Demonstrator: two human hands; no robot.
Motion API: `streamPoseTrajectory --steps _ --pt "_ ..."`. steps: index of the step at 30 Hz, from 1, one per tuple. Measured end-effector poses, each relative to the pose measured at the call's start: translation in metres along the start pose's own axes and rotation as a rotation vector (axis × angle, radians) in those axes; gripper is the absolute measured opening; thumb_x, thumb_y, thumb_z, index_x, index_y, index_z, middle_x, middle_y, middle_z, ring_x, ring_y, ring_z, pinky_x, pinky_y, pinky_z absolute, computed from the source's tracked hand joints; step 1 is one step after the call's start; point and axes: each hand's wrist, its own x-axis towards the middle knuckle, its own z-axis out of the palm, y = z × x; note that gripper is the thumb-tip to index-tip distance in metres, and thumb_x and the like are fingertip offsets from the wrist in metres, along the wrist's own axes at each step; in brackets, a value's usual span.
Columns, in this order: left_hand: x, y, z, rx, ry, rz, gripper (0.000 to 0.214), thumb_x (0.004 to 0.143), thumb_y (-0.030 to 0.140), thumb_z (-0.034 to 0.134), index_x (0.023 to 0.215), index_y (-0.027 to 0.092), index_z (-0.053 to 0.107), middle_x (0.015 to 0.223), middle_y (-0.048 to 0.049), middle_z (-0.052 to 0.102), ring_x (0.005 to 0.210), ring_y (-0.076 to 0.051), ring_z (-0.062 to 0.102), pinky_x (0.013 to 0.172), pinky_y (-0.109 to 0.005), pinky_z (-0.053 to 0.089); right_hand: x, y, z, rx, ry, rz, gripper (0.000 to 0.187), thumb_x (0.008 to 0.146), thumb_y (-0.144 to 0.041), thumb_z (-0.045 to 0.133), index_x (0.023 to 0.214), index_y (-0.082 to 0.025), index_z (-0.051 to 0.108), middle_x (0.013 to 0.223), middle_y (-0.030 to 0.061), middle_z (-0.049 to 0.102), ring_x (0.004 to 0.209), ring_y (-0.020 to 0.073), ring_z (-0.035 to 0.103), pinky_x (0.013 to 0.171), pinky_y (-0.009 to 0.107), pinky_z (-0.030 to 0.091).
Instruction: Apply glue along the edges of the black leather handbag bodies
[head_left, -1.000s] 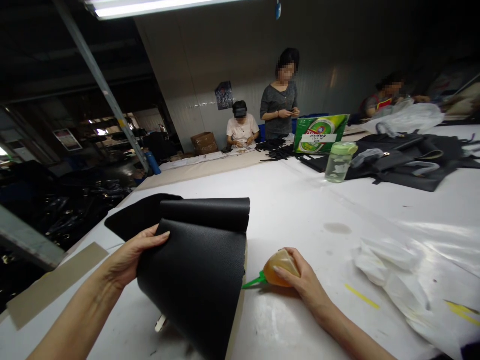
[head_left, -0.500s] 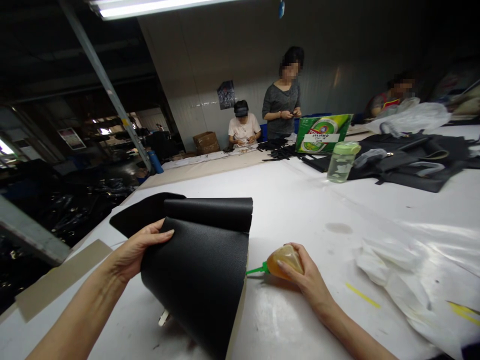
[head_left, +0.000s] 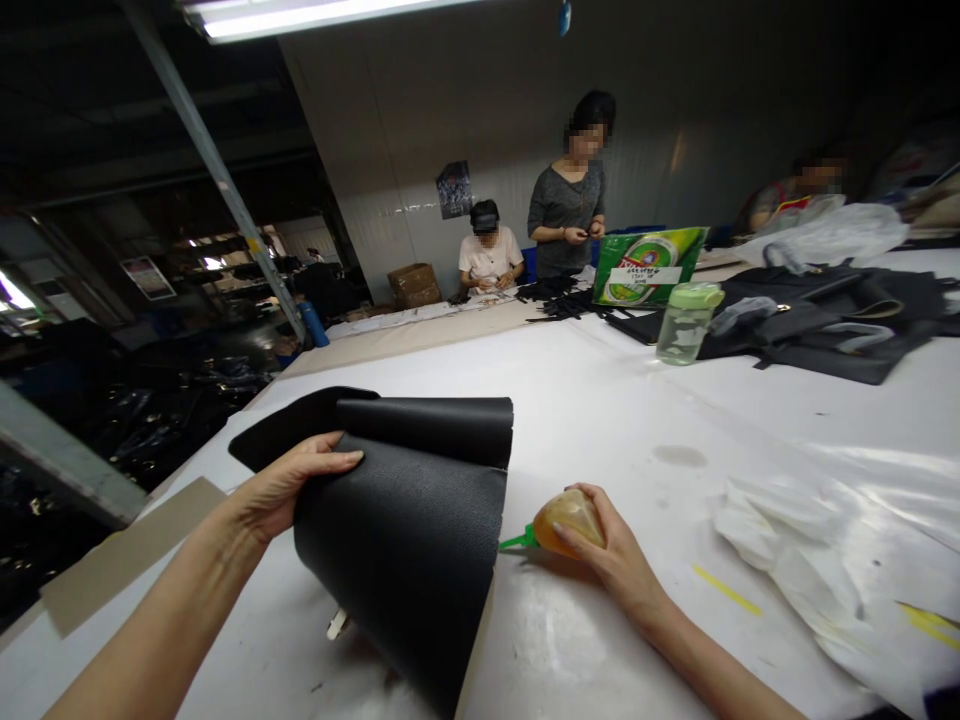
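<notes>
My left hand (head_left: 289,485) grips the left edge of a curled black leather sheet (head_left: 412,540) and holds it up off the white table (head_left: 600,400). The sheet's top folds over towards the back. My right hand (head_left: 611,555) is wrapped round an amber squeeze bottle (head_left: 564,520) with a green nozzle. The nozzle tip points left and touches the sheet's right edge. A pale lining edge shows along the sheet's lower right side.
A clear bottle with a green cap (head_left: 686,322) stands further back, beside black bags (head_left: 817,320) and a green box (head_left: 649,265). Crumpled white plastic (head_left: 787,545) lies to the right. A cardboard strip (head_left: 120,560) sits at the left edge. Three people work at the far end.
The sheet and my left hand have drifted slightly right and up. My right hand with the bottle has barely moved, its nozzle staying against the sheet's edge.
</notes>
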Motion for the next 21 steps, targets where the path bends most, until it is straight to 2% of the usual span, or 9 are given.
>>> streamPoseTrajectory --steps 4,9,15,19,21 --pt "0.003 0.003 0.004 0.018 0.045 -0.056 0.025 0.070 0.021 0.074 0.093 0.012 0.069 0.081 -0.0086 0.072 0.065 -0.015 0.067 0.061 -0.023 0.055 -0.006 0.002 0.001 0.035 -0.125 0.019 0.048 0.078 -0.051 0.064 0.113 -0.025 0.042 0.100 0.0018 0.056 0.092 0.0244 0.056 0.083 0.037 0.042" --pt "0.001 0.001 0.006 0.023 0.150 -0.054 0.027 0.066 0.020 0.077 0.090 0.015 0.067 0.079 -0.0057 0.072 0.065 -0.015 0.066 0.059 -0.023 0.055 -0.003 0.001 0.002 0.025 -0.014 -0.004 0.046 0.079 -0.050 0.064 0.112 -0.026 0.043 0.100 0.0010 0.056 0.093 0.0242 0.056 0.083 0.035 0.042" --pt "-0.010 -0.009 0.007 -0.021 0.150 -0.022 0.027 0.065 0.014 0.076 0.091 0.017 0.067 0.082 -0.0059 0.073 0.067 -0.016 0.068 0.061 -0.023 0.056 -0.015 0.003 0.003 0.068 -0.166 0.035 0.048 0.078 -0.050 0.065 0.113 -0.026 0.043 0.101 0.0007 0.057 0.092 0.0232 0.057 0.083 0.034 0.042" --pt "-0.015 -0.011 0.010 0.006 0.137 0.001 0.032 0.066 0.016 0.075 0.097 0.018 0.066 0.089 -0.0061 0.074 0.074 -0.017 0.069 0.067 -0.024 0.056 -0.017 0.003 0.002 0.037 -0.075 0.039 0.047 0.078 -0.050 0.065 0.112 -0.025 0.043 0.099 0.0012 0.057 0.092 0.0239 0.056 0.083 0.035 0.042" --pt "-0.015 -0.010 0.011 0.031 0.141 0.000 0.028 0.067 0.018 0.075 0.094 0.018 0.067 0.088 -0.0057 0.074 0.072 -0.017 0.069 0.066 -0.024 0.056 -0.018 0.002 0.003 0.038 -0.084 0.039 0.048 0.078 -0.050 0.065 0.112 -0.025 0.043 0.099 0.0016 0.057 0.091 0.0241 0.056 0.083 0.035 0.043"
